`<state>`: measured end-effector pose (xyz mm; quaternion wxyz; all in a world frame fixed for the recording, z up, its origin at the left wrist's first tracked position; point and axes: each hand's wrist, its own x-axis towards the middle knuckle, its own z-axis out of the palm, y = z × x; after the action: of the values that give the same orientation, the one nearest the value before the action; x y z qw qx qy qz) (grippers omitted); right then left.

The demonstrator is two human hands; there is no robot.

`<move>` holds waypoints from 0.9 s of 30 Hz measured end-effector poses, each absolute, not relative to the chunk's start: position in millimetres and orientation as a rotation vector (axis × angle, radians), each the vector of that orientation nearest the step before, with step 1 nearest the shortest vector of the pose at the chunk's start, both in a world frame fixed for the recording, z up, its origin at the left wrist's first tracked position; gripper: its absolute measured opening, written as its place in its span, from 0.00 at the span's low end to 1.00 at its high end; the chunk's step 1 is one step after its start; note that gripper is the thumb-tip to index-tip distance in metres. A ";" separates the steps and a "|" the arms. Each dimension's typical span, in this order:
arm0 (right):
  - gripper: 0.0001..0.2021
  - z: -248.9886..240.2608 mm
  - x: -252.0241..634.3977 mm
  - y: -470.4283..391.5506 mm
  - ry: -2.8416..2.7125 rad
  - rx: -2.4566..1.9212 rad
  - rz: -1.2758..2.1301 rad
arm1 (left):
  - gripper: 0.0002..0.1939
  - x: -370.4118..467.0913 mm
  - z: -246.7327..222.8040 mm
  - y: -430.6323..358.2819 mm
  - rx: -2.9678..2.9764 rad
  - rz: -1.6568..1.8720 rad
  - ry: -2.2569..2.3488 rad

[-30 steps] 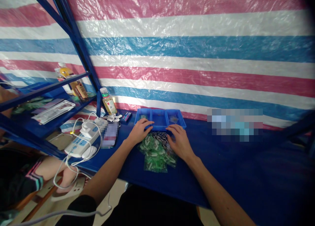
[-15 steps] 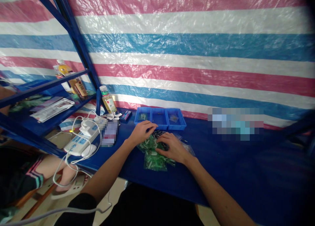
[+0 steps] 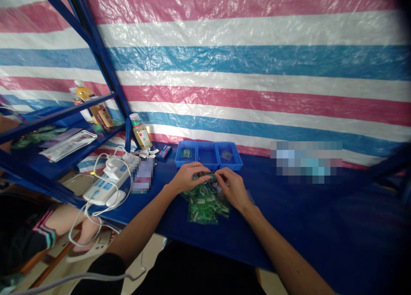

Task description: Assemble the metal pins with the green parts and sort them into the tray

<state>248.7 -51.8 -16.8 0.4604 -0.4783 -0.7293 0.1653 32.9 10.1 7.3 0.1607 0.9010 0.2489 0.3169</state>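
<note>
Bare hands point(image 3: 186, 177), black sleeve point(image 3: 107, 266), black clothing point(image 3: 195, 269)

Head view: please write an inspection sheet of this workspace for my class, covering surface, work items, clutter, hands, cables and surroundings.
Surface: blue tabletop; pixelated patch at right, contents unreadable.
Work items: green packets piled by both hands; small slender parts, partly hidden; three blue trays behind.
Clutter: phone, bottle and small box, left of the trays.
Left hand: fingers curled near the pile; grip unclear.
Right hand: close to the left; grip unclear.
Cables: white cables looped around a power strip; grey cable lower left.
Surroundings: striped sheet behind; blue metal frame and another person's leg at left.
</note>
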 end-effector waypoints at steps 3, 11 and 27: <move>0.12 -19.2 251.5 -48.6 -1.627 -1.198 0.543 | 0.14 34.6 3.0 11.7 2.594 0.945 0.696; 0.18 -27.3 248.4 -45.9 -1.465 -1.046 0.846 | 0.15 35.8 -7.8 14.0 2.476 0.985 0.814; 0.13 -32.2 258.4 -35.4 -1.161 -0.938 1.050 | 0.14 36.7 -7.8 18.0 2.506 1.157 0.618</move>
<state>258.4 -35.4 -32.2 0.6119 -0.4065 -0.5032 0.4552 36.7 18.0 -7.8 0.1558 0.8752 0.2157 0.4041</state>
